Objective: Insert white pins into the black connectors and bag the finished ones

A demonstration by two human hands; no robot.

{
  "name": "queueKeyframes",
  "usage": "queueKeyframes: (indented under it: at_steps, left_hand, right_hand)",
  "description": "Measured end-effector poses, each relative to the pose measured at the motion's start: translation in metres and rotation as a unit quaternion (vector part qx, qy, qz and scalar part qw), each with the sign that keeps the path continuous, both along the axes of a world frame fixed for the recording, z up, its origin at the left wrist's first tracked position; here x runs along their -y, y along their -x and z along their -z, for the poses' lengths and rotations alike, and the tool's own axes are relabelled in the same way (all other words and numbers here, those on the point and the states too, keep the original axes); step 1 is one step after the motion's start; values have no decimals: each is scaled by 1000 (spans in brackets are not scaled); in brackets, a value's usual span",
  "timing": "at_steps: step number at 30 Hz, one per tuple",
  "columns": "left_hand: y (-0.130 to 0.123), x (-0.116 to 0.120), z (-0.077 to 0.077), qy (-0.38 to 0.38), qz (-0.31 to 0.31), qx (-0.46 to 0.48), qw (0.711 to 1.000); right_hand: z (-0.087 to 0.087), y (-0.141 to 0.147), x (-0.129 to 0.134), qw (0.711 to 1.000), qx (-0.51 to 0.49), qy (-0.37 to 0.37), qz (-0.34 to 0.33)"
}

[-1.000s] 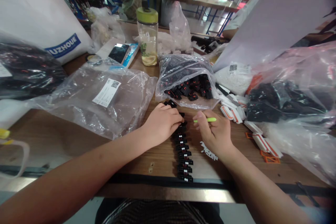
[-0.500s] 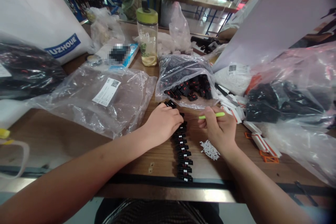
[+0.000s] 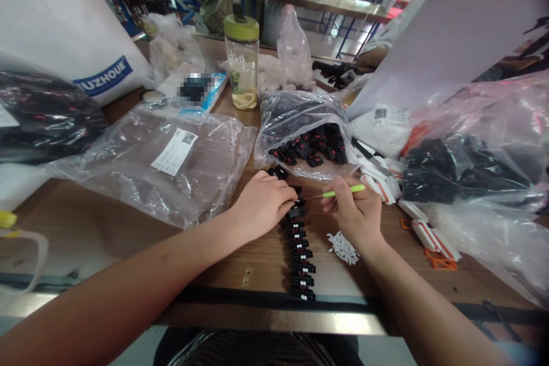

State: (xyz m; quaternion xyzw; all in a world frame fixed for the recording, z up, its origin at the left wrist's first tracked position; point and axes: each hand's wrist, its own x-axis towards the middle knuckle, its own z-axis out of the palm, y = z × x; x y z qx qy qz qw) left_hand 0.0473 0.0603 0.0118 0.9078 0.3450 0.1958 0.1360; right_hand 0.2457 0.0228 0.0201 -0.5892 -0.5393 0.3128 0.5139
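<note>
A row of black plastic connectors (image 3: pixel 301 255) runs up the table toward me in a curved line, most of them showing pairs of white plugs. My left hand (image 3: pixel 266 201) covers the upper part of that row, its fingers curled down on a black connector and partly hiding it. My right hand (image 3: pixel 358 206) pinches a pick with a bright green handle (image 3: pixel 355 189). Its thin metal shaft points left, and the tip lies by my left fingertips at the row. Below my right hand sits a small heap of white plugs (image 3: pixel 343 247).
Behind the row lies a clear bag (image 3: pixel 305 126) of black connectors. A flat clear bag (image 3: pixel 206 166) with a label spreads to the left. Farther back stands a green-lidded bottle (image 3: pixel 242 63). White strips (image 3: pixel 435 238) and a bag of black parts (image 3: pixel 454 163) are at right.
My right hand has shifted slightly left, bringing the pick's tip to the row beside my left fingers. My left hand stays nearly in place over the connectors.
</note>
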Motion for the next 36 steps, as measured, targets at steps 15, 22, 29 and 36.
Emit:
queueKeyframes:
  at_steps: [15, 22, 29, 36]
  left_hand:
    - [0, 0, -1, 7, -5, 12, 1000]
    - [0, -1, -1, 13, -16, 17, 1000]
    - [0, -1, 5, 14, -38, 47, 998]
    - [0, -1, 5, 11, -36, 50, 998]
  right_hand:
    - [-2, -2, 0, 997, 53, 32, -37]
    - [-2, 1, 2, 1000, -18, 4, 6]
    - [1, 4, 2, 1000, -2, -8, -11]
    - [2, 1, -1, 999, 22, 3, -24]
